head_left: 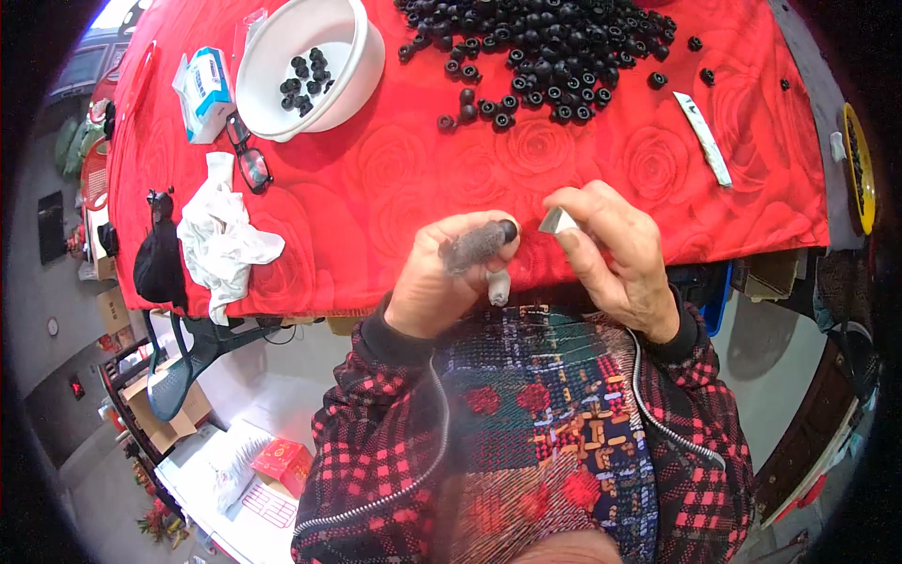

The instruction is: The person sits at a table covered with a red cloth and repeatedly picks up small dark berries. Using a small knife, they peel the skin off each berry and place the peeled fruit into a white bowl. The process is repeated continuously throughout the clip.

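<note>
Black and rubbery, a small ring [508,228] sits pinched in the fingertips of the left hand [442,282] near the table edge, likely light and springy, while the right hand [615,254] grips a small metal blade [556,221].

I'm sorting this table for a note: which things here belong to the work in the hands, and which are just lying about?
In the work:
left hand pinching a small black ring
right hand holding a small metal blade
pile of black rings
white bowl

Lying about:
glasses
white cloth
small box
</note>
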`<action>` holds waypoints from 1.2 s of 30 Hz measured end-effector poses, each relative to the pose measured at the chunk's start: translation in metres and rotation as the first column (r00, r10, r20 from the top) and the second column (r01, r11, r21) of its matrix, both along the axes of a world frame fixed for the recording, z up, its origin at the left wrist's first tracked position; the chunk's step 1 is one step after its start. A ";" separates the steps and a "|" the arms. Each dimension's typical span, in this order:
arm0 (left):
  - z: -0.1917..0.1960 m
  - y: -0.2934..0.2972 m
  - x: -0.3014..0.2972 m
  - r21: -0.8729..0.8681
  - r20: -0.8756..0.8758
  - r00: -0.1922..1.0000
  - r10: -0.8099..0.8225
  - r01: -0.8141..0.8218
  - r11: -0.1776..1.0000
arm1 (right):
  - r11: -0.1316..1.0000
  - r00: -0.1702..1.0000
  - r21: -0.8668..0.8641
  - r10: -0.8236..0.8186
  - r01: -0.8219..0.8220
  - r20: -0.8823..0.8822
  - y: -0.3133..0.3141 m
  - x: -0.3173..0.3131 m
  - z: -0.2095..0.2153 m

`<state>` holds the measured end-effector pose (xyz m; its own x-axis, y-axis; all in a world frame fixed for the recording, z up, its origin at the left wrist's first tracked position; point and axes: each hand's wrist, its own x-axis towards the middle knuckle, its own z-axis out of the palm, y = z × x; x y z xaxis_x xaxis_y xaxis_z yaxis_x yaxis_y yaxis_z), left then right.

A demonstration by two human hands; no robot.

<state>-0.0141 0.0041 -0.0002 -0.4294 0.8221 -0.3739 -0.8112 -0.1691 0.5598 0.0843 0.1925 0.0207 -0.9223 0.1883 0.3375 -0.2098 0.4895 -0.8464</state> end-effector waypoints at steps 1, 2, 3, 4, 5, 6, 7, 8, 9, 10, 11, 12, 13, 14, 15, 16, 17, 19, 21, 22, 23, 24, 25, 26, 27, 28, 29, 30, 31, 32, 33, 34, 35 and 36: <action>0.001 0.000 -0.001 -0.002 0.025 0.999 -0.036 0.036 0.999 | 1.000 1.000 -0.009 0.000 0.000 0.016 -0.001 -0.002 0.001; 0.001 0.000 -0.002 -0.009 0.017 0.998 -0.060 0.060 0.998 | 1.000 0.999 -0.018 0.000 0.001 0.032 -0.004 -0.004 0.001; 0.002 0.000 -0.002 -0.017 0.010 0.996 -0.083 0.083 0.996 | 1.000 0.999 -0.022 0.004 -0.003 0.043 -0.005 -0.006 0.000; 0.002 -0.001 -0.002 -0.027 0.004 0.994 -0.105 0.105 0.994 | 1.000 0.998 -0.028 0.010 -0.009 0.054 -0.007 -0.008 -0.001; 0.002 -0.003 -0.002 -0.011 0.015 0.995 -0.098 0.098 0.995 | 0.999 0.998 -0.034 0.016 -0.014 0.066 -0.008 -0.010 -0.002; 0.001 -0.005 -0.002 0.004 0.026 0.995 -0.092 0.092 0.996 | 0.998 0.997 -0.048 0.037 -0.034 0.061 -0.009 -0.012 -0.002; 0.000 -0.007 -0.001 0.020 0.039 0.996 -0.084 0.084 0.996 | 0.996 0.997 -0.063 0.059 -0.056 0.057 -0.009 -0.013 -0.003; 0.000 -0.009 0.000 0.030 0.035 0.997 -0.073 0.072 0.997 | 0.994 0.995 -0.078 0.081 -0.077 0.053 -0.010 -0.014 -0.002; -0.001 -0.011 0.001 0.040 0.031 0.998 -0.061 0.060 0.997 | 0.993 0.993 -0.072 0.097 -0.092 0.070 -0.010 -0.013 -0.001; -0.003 -0.012 0.002 0.052 0.028 0.998 -0.050 0.049 0.997 | 0.992 0.990 -0.065 0.112 -0.106 0.088 -0.010 -0.012 -0.001; -0.003 -0.013 0.002 0.077 0.035 0.997 -0.063 0.061 0.995 | 0.991 0.986 -0.058 0.127 -0.121 0.107 -0.010 -0.012 0.000; -0.004 -0.013 0.001 0.103 0.041 0.996 -0.077 0.072 0.992 | 0.991 0.987 -0.056 0.127 -0.122 0.103 -0.011 -0.011 0.000; -0.002 -0.013 0.002 0.091 0.039 0.996 -0.079 0.075 0.993 | 0.991 0.987 -0.056 0.127 -0.122 0.100 -0.011 -0.011 0.000; -0.001 -0.012 0.002 0.079 0.035 0.996 -0.080 0.077 0.994 | 0.991 0.987 -0.057 0.128 -0.123 0.097 -0.012 -0.011 0.000; 0.004 -0.010 0.003 0.032 0.021 0.997 -0.071 0.070 0.997 | 0.989 0.987 -0.070 0.134 -0.128 0.083 -0.012 -0.010 -0.001; 0.006 -0.009 0.004 -0.016 0.007 0.998 -0.063 0.063 0.998 | 0.988 0.988 -0.084 0.139 -0.133 0.070 -0.013 -0.010 -0.004; 0.007 -0.009 0.004 0.003 0.025 0.998 -0.063 0.063 0.998 | 0.986 0.988 -0.098 0.143 -0.137 0.056 -0.014 -0.010 -0.005; 0.008 -0.009 0.005 0.039 0.060 0.996 -0.061 0.059 0.998 | 0.985 0.983 -0.091 0.158 -0.150 0.090 -0.013 -0.010 -0.001; 0.008 -0.010 0.004 -0.013 0.071 0.995 -0.068 0.069 0.998 | 0.982 0.978 -0.085 0.176 -0.167 0.112 -0.011 -0.010 0.003; 0.007 -0.010 0.004 -0.039 0.077 0.994 -0.073 0.076 0.996 | 0.981 0.976 -0.080 0.184 -0.176 0.117 -0.010 -0.010 0.003; 0.005 -0.010 0.003 -0.025 0.077 0.994 -0.074 0.076 0.997 | 0.980 0.974 -0.075 0.193 -0.185 0.123 -0.009 -0.010 0.002; 0.003 -0.010 0.003 -0.012 0.076 0.994 -0.074 0.075 0.997 | 0.983 0.976 -0.059 0.183 -0.176 0.121 -0.009 -0.009 0.001; 0.003 -0.009 0.002 0.003 0.074 0.994 -0.076 0.076 0.997 | 0.985 0.978 -0.043 0.171 -0.167 0.118 -0.009 -0.008 0.000; 0.004 -0.009 0.003 -0.032 0.079 0.995 -0.063 0.066 0.997 | 0.987 0.981 -0.026 0.159 -0.157 0.114 -0.009 -0.008 -0.001; 0.005 -0.007 0.005 -0.067 0.083 0.995 -0.049 0.055 0.996 | 0.990 0.986 0.028 0.133 -0.136 0.104 -0.010 -0.006 -0.002; 0.006 -0.006 0.005 -0.099 0.082 0.996 -0.033 0.041 0.994 | 0.990 0.990 0.084 0.109 -0.116 0.086 -0.012 -0.003 -0.002; 0.005 -0.005 0.003 -0.046 0.127 0.991 -0.051 0.057 0.997 | 0.986 0.994 0.140 0.087 -0.095 0.068 -0.014 -0.001 -0.003; 0.003 -0.005 0.002 0.008 0.171 0.983 -0.071 0.070 0.997 | 0.980 0.992 0.161 0.109 -0.119 0.069 -0.016 0.001 -0.006; 0.002 -0.005 0.001 0.061 0.209 0.974 -0.092 0.081 0.995 | 0.973 0.989 0.182 0.131 -0.142 0.067 -0.018 0.003 -0.008; -0.002 -0.005 0.001 0.055 0.181 0.983 -0.039 0.030 0.998 | 0.965 0.986 0.202 0.154 -0.165 0.066 -0.020 0.005 -0.008; -0.006 -0.006 0.002 0.050 0.153 0.988 0.014 -0.022 0.998 | 0.933 0.982 0.305 0.171 -0.189 0.084 -0.023 0.006 -0.002; -0.008 -0.005 0.002 0.050 0.125 0.990 0.068 -0.075 0.996 | 0.922 0.983 0.343 0.173 -0.181 0.055 -0.025 0.005 -0.005; -0.003 -0.003 0.003 0.071 0.207 0.977 0.054 -0.070 0.995 | 0.944 0.989 0.296 0.150 -0.145 0.005 -0.025 0.005 -0.002; 0.002 -0.001 0.003 0.048 0.173 0.983 0.060 -0.070 0.996 | 0.963 0.991 0.245 0.125 -0.111 -0.043 -0.026 0.002 0.004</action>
<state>-0.0116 0.0027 0.0013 -0.4161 0.8153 -0.4026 -0.8804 -0.2506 0.4026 0.0858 0.1666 0.0245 -0.9107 -0.0144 0.4129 -0.3235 0.6465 -0.6909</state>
